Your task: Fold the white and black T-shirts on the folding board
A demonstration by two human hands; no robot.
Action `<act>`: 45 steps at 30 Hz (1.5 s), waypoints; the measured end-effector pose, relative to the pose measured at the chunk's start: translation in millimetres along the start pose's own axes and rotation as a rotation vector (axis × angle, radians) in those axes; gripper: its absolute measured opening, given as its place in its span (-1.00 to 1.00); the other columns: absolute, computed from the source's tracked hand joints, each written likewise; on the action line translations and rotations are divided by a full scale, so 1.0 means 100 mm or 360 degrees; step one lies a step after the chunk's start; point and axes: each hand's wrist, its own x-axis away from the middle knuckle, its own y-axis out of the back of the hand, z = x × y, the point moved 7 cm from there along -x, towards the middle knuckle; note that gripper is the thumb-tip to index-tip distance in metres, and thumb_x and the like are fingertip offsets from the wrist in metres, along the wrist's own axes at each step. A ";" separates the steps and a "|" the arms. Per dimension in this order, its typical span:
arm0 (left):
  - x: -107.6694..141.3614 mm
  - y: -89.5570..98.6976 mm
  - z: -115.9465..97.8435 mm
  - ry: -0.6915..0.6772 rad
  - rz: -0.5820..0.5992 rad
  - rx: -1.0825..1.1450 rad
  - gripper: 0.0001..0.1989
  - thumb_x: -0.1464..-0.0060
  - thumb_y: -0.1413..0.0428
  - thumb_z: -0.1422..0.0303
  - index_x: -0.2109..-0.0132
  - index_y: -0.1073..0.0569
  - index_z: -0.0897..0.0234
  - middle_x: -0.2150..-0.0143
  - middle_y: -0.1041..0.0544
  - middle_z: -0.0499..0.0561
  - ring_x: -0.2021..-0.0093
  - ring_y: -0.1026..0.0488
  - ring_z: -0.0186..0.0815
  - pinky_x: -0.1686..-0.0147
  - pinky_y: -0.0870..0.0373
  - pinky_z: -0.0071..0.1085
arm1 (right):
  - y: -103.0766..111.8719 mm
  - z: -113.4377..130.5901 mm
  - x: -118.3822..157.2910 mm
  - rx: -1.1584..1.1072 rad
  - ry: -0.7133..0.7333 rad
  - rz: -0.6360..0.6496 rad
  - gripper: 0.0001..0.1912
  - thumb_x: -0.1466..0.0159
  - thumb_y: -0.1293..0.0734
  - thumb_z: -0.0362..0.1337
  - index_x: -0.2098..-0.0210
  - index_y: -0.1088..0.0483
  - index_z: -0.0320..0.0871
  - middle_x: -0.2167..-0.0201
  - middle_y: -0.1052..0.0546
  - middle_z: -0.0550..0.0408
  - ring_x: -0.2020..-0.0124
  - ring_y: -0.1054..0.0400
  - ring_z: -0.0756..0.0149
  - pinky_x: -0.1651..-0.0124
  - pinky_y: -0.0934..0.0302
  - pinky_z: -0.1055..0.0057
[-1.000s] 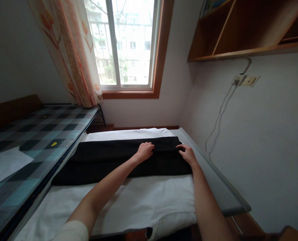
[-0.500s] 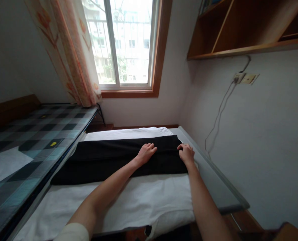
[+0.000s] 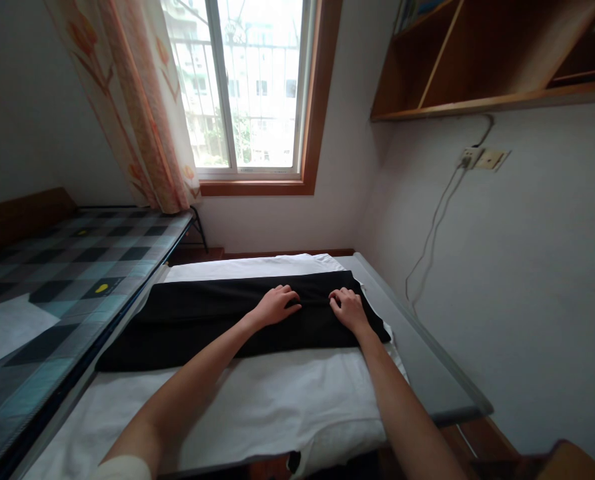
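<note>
A black folded cloth lies lengthwise across a white cloth on a grey table. My left hand rests on the middle of the black cloth, its fingers curved and the thumb apart from them. To its right, my right hand touches the black cloth near its right end, thumb and fingers bent and a little apart. Neither hand shows anything gripped. The black cloth has a few shallow creases between and beside the hands.
At the left stands a bed with a checked cover, and a sheet of paper lies on it. A curtained window is ahead. A wooden shelf and a socket with a cord are on the right wall.
Both hands have moved left along the black cloth. My right hand has left the cloth's right edge, and that end now lies flat and fully visible.
</note>
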 end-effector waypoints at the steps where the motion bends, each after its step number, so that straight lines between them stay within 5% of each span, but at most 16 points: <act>1: 0.07 0.04 0.12 0.0067 -0.0009 0.0034 -0.71 -0.23 0.02 0.13 0.09 -0.48 0.16 0.19 -0.44 0.01 0.18 -0.40 -0.28 0.16 -0.33 -0.37 | 0.02 0.01 0.01 0.0026 0.0009 -0.0016 -0.81 -0.27 -0.21 -0.27 0.30 -0.47 -0.09 0.31 -0.45 0.05 0.22 -0.28 0.23 0.13 -0.04 0.32; 8: 0.79 0.39 1.13 0.0548 -0.0177 -0.0224 -0.64 -0.23 0.04 0.13 -0.01 -0.48 0.18 -0.03 -0.45 0.12 -0.07 -0.37 -0.13 -0.03 -0.27 -0.20 | 0.14 0.44 0.08 0.0010 0.0373 -0.0126 -0.79 -0.29 -0.23 -0.21 0.24 -0.47 -0.12 0.27 -0.44 0.04 0.18 -0.26 0.23 0.02 -0.02 0.28; 13: 1.39 0.50 1.73 0.0818 -0.0098 -0.0306 -0.50 -0.20 0.04 0.04 -0.16 -0.40 0.19 -0.23 -0.34 0.17 -0.23 -0.25 -0.05 -0.18 -0.15 -0.07 | 0.08 0.54 0.06 -0.0010 0.0390 -0.0070 -0.81 -0.23 -0.26 -0.30 0.20 -0.48 -0.12 0.26 -0.44 0.04 0.18 -0.27 0.22 0.04 -0.04 0.29; 17: 1.67 0.60 1.75 0.0584 -0.0105 -0.0116 -0.48 -0.14 0.01 -0.02 -0.13 -0.43 0.14 -0.20 -0.37 0.10 -0.18 -0.30 -0.10 -0.17 -0.21 -0.14 | 0.11 0.23 0.05 0.0043 0.0192 -0.0082 -0.72 -0.14 -0.26 -0.44 0.21 -0.49 -0.08 0.23 -0.45 0.05 0.15 -0.26 0.20 0.06 -0.03 0.26; 21: 1.77 0.72 1.55 0.0403 -0.0095 -0.0002 -0.56 -0.01 -0.15 -0.02 0.06 -0.54 0.14 0.09 -0.50 0.05 0.09 -0.45 -0.18 0.04 -0.38 -0.26 | 0.17 -0.20 0.09 0.0107 -0.0109 -0.0124 -0.75 -0.15 -0.26 -0.41 0.25 -0.51 -0.03 0.22 -0.45 0.05 0.13 -0.25 0.16 0.11 -0.03 0.26; 25: 1.76 0.79 1.41 0.0388 -0.0009 0.0060 -0.73 -0.10 -0.12 0.12 0.20 -0.56 0.18 0.27 -0.50 0.00 0.29 -0.47 -0.30 0.25 -0.39 -0.40 | 0.21 -0.36 0.10 0.0105 -0.0206 -0.0154 -0.80 -0.17 -0.27 -0.35 0.29 -0.51 -0.02 0.22 -0.47 0.06 0.14 -0.25 0.15 0.12 -0.02 0.25; 30: 1.75 0.90 1.36 0.0432 -0.0003 0.0082 -0.73 -0.19 0.00 0.20 0.25 -0.56 0.19 0.26 -0.51 0.00 0.29 -0.46 -0.31 0.25 -0.36 -0.42 | 0.30 -0.29 0.09 0.0120 -0.0160 -0.0272 -0.82 -0.18 -0.25 -0.32 0.32 -0.50 -0.06 0.24 -0.49 0.05 0.15 -0.24 0.15 0.09 0.01 0.22; 36: 1.81 0.91 1.49 0.0696 0.0084 0.0111 -0.63 -0.16 0.03 0.06 0.25 -0.56 0.18 0.27 -0.54 0.01 0.27 -0.48 -0.26 0.22 -0.38 -0.38 | 0.30 -0.19 0.11 0.0161 -0.0178 -0.0182 -0.83 -0.18 -0.24 -0.28 0.41 -0.48 -0.08 0.31 -0.49 0.04 0.19 -0.24 0.15 0.08 0.02 0.21; 41: 1.96 0.96 1.85 0.1019 -0.0181 -0.0332 -0.55 -0.22 0.10 0.09 -0.06 -0.47 0.18 -0.15 -0.43 0.09 -0.16 -0.33 -0.12 -0.15 -0.21 -0.20 | 0.28 0.27 -0.06 0.0066 0.0064 -0.0263 -0.68 -0.32 -0.16 -0.13 0.29 -0.49 -0.13 0.21 -0.50 -0.03 0.13 -0.28 0.16 -0.03 0.01 0.21; 45: 2.10 0.80 2.09 0.1284 0.0007 -0.0486 -0.43 -0.22 0.13 0.02 -0.29 -0.23 0.12 -0.36 -0.17 0.07 -0.36 -0.02 -0.06 -0.27 0.05 0.00 | 0.02 0.69 -0.32 -0.0010 0.0219 -0.0053 -0.52 -0.36 -0.10 0.00 -0.05 -0.41 -0.12 -0.08 -0.43 -0.09 -0.11 -0.23 0.14 -0.14 0.01 0.22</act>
